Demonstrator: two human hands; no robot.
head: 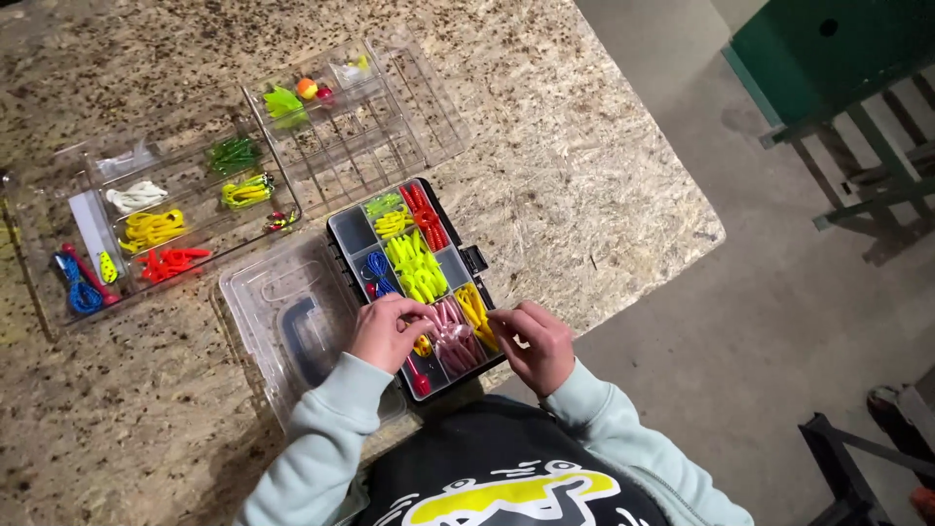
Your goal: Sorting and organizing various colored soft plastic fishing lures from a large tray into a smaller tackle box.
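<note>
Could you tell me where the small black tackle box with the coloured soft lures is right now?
The black tackle box lies open at the table's near edge, under both hands, right of its clear lid.

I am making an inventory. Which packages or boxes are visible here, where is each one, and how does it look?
Black tackle box: table edge, under both hands, rectangular, colourful lures inside, clear lid open leftward.
Clear tray: far left, rectangular, lures inside.
Clear divided box: top centre, mostly bare compartments.

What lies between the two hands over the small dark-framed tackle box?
In the head view, pink soft lures in the tackle box lie between the left hand and the right hand, with yellow lures just beyond them.
</note>
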